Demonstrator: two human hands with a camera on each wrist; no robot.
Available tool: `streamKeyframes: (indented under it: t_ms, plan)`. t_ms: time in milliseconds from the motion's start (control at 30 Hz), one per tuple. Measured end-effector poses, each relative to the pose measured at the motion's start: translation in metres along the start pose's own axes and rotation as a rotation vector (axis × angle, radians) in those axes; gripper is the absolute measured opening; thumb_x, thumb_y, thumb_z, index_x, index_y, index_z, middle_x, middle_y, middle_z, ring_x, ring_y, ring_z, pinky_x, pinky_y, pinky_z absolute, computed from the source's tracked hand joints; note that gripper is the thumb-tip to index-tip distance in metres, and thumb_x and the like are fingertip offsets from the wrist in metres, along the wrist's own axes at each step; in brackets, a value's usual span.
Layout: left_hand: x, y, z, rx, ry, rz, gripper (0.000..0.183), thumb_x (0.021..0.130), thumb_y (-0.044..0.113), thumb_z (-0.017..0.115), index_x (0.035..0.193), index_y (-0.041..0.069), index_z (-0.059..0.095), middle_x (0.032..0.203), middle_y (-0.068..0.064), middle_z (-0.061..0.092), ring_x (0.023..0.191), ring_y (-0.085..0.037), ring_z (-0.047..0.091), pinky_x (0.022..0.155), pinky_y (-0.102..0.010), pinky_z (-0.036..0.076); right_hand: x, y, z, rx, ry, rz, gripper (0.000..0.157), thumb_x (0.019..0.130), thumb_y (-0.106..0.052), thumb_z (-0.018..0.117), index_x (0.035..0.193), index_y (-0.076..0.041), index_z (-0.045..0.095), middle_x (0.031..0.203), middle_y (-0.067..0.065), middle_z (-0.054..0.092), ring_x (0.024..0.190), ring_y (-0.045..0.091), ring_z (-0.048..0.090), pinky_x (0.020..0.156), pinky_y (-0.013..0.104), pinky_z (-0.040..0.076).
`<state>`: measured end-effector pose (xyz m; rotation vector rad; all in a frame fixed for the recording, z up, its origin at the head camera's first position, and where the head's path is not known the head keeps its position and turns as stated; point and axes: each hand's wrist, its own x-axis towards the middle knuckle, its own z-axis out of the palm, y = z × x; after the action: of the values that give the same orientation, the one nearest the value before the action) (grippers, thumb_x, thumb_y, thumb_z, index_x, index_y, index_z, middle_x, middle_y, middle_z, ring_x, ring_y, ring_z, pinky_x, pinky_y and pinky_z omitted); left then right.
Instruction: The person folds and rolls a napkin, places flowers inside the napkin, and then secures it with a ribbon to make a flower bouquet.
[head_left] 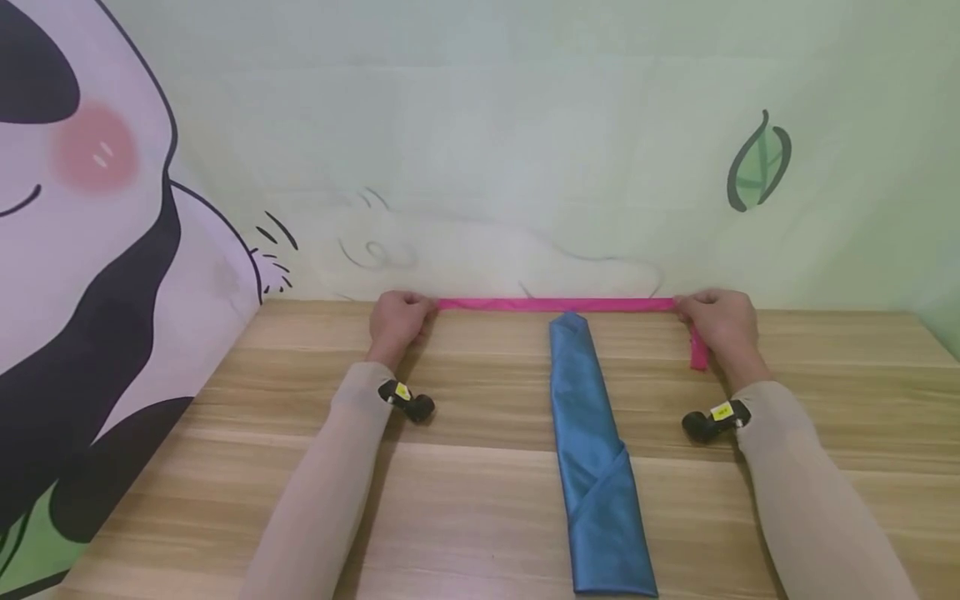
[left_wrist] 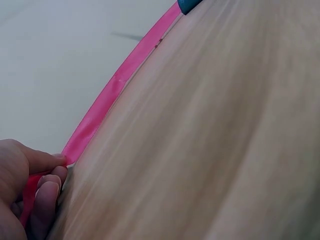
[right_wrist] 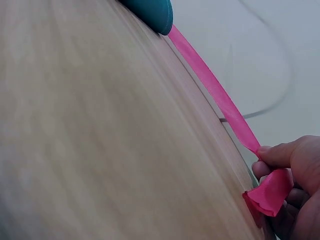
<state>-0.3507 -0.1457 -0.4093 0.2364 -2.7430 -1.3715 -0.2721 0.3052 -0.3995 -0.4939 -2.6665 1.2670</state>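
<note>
A pink ribbon [head_left: 555, 305] is stretched level between both hands along the far edge of the table. My left hand [head_left: 399, 321] pinches it between thumb and fingers; in the left wrist view a bit of ribbon [left_wrist: 31, 197] runs on into the palm. At the other side my right hand [head_left: 722, 321] pinches the ribbon too, and its loose end [head_left: 698, 350] hangs below the fingers. Just in front of the ribbon's middle lies the narrow top of a folded blue satin cloth [head_left: 596, 467], which neither hand touches.
The wood-grain table [head_left: 465, 500] meets a pale green wall [head_left: 480, 125] at its far edge. A panda picture [head_left: 217, 242] covers the left side, and a leaf drawing [head_left: 759, 167] is on the right. Small black wrist cameras [head_left: 411, 403] sit on both sleeves.
</note>
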Motion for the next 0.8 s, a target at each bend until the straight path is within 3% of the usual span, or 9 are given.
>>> streamKeyframes:
  t_ms: [233,533,800]
  plan:
    - [0.0,0.0016,0.0008,0.006,-0.002,-0.019,0.021,0.097,0.029,0.076,0.095,0.009,0.082,0.063,-0.002,0.066,0.05,-0.012,0.06,0.053,-0.026,0.051,0.0005,0.0003,-0.0001,-0.026,0.006,0.014,0.042,0.103,-0.037,0.065,0.11,0.003,0.076,0.085,0.006,0.071,0.083,0.024,0.054,0.068,0.035,0.041]
    - [-0.004,0.0084,0.0011,-0.019,-0.008,-0.042,0.021,0.099,0.029,0.076,0.099,0.008,0.081,0.065,-0.003,0.066,0.051,-0.013,0.06,0.053,-0.026,0.052,0.0025,0.0006,-0.0005,-0.007,0.034,0.033,0.048,0.104,-0.044,0.064,0.116,0.001,0.074,0.101,0.013,0.075,0.088,0.025,0.054,0.071,0.036,0.041]
    - [-0.002,0.0097,0.0008,0.012,-0.03,-0.068,0.019,0.097,0.028,0.077,0.101,0.009,0.081,0.068,-0.003,0.067,0.053,-0.013,0.062,0.054,-0.026,0.052,-0.0011,0.0012,-0.0026,-0.036,0.006,0.027,0.042,0.103,-0.037,0.066,0.114,0.003,0.074,0.096,0.013,0.07,0.092,0.027,0.053,0.071,0.035,0.042]
